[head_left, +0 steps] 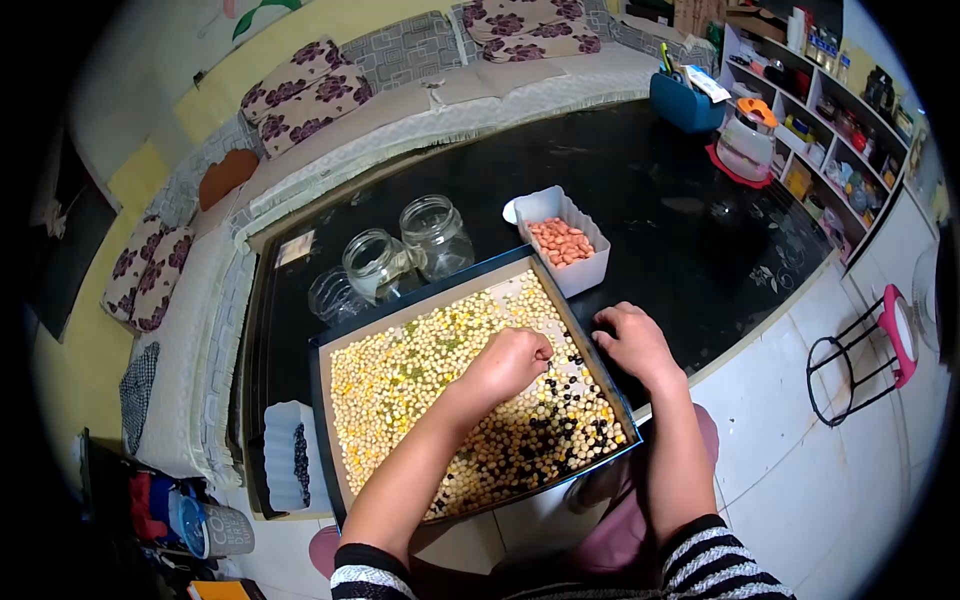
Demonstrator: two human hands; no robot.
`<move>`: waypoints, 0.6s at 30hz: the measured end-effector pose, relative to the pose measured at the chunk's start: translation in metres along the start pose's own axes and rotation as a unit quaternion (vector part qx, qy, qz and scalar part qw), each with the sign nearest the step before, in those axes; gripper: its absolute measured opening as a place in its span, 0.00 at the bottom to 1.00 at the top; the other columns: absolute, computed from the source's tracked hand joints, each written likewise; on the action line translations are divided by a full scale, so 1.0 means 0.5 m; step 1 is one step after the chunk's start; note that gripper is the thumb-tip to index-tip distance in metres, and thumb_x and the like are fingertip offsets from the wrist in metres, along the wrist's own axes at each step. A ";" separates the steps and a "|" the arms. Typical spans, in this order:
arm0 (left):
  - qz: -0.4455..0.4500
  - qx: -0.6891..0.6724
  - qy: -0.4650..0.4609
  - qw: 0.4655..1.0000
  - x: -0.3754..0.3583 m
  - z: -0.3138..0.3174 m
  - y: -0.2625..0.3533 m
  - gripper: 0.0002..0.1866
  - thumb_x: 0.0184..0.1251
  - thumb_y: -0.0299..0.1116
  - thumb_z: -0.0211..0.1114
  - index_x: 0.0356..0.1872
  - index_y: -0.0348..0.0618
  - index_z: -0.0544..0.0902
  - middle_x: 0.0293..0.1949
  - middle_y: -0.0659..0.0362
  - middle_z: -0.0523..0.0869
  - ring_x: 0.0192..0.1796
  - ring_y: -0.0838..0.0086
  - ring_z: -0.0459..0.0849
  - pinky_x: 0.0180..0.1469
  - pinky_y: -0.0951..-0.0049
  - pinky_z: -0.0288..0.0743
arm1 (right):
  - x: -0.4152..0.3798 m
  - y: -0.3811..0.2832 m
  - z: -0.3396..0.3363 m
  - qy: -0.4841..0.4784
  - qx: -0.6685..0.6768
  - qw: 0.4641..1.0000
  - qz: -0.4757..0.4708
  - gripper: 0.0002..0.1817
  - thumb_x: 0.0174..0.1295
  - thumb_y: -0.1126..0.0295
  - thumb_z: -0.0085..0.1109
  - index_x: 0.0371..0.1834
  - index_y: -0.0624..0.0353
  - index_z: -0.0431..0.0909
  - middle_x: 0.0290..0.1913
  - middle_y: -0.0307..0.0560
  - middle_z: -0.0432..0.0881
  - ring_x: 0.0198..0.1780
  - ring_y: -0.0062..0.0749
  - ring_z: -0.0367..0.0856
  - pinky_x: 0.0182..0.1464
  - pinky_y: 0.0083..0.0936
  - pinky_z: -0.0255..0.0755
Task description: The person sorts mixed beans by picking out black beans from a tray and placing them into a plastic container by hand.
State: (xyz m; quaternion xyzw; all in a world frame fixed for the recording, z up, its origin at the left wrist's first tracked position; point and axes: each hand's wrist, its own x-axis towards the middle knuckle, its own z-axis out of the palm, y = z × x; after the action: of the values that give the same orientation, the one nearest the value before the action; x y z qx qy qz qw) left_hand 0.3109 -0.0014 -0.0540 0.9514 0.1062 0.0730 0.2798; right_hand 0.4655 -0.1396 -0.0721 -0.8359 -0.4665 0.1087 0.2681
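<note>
A shallow box with a dark blue rim (415,294) holds a mix of pale round beans (375,385), yellow corn kernels, small green beans and black beans (545,428), the black ones mostly on the near right side. My left hand (508,362) is over the beans, its fingers pinched together near some black beans. Whatever is between the fingertips is too small to make out. Just outside the box's right edge, my right hand (634,342) rests by the dark tabletop, fingers loosely bent and thumb apart, with nothing visible in it.
Behind the box stand glass jars (437,238) and a white container (597,262) of pink peanuts. Another white container (285,455) with black contents sits left. Farther off are a blue holder (685,102), an orange-lidded jar (747,145), a sofa and a pink-and-black stool (897,335).
</note>
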 end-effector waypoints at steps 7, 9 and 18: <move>-0.013 0.032 -0.005 0.999 0.009 0.027 -0.017 0.07 0.48 0.27 0.64 0.30 0.37 0.82 0.28 0.50 0.83 0.31 0.63 0.83 0.38 0.69 0.77 | -0.009 0.003 -0.009 -0.006 0.015 1.000 -0.012 0.14 0.55 0.66 0.57 0.44 0.60 0.78 0.44 0.50 0.76 0.53 0.41 0.72 0.55 0.32 0.67; -0.002 0.041 0.007 0.999 0.008 0.032 -0.018 0.08 0.48 0.26 0.64 0.31 0.37 0.82 0.28 0.50 0.83 0.31 0.63 0.83 0.39 0.68 0.77 | -0.011 0.003 -0.009 -0.005 0.014 1.000 -0.013 0.14 0.55 0.67 0.57 0.44 0.60 0.78 0.44 0.50 0.76 0.53 0.41 0.72 0.55 0.32 0.67; 0.010 0.049 -0.017 0.999 0.014 0.039 -0.019 0.05 0.47 0.24 0.62 0.27 0.35 0.81 0.27 0.48 0.83 0.31 0.58 0.82 0.39 0.67 0.77 | -0.011 0.002 -0.006 0.004 0.008 1.000 -0.018 0.14 0.54 0.67 0.57 0.43 0.60 0.78 0.45 0.49 0.76 0.53 0.41 0.72 0.55 0.32 0.67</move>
State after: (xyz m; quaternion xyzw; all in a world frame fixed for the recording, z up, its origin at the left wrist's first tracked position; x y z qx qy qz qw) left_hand 0.3201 -0.0019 -0.0746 0.9661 0.0957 0.0539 0.2337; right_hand 0.4646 -0.1459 -0.0706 -0.8254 -0.4799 0.1041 0.2785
